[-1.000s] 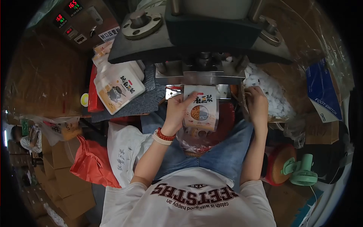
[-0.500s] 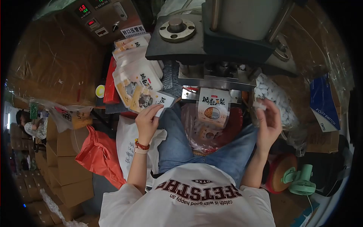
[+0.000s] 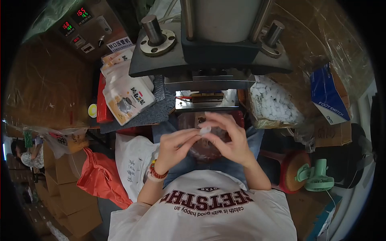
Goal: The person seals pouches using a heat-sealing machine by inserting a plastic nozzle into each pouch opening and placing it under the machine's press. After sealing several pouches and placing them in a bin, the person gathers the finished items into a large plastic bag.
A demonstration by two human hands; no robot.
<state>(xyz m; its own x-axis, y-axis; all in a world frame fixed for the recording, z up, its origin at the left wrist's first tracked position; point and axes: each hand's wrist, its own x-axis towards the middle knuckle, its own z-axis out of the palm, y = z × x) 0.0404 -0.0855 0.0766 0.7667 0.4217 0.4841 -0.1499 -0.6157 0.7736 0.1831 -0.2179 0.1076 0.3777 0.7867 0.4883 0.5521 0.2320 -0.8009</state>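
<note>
My two hands meet above my lap, in front of the press. My right hand (image 3: 231, 140) pinches a small white plastic spout (image 3: 205, 130) between thumb and fingers. At the left side of the spout, my left hand (image 3: 177, 148) has its fingers pressed together, closed on a pouch that is turned edge-on and mostly hidden by the fingers. A stack of printed pouches (image 3: 129, 100) lies on the grey cloth (image 3: 144, 117) to the left. Many white plastic pieces (image 3: 273, 102) like the spout fill an open box at the right.
The metal press (image 3: 209, 82) stands straight ahead, with a lower plate (image 3: 207, 105) under its head. Beneath it, a clear bag (image 3: 193, 146) sits in a red container. A control box (image 3: 90, 30), a red bag (image 3: 102, 176), a green fan (image 3: 319, 176) and a FOOT SWITCH box (image 3: 329, 94) stand around.
My left hand has come away from the stack with the top pouch. My right hand has moved left with the spout to meet it. The pouch at the press's plate is gone from there.
</note>
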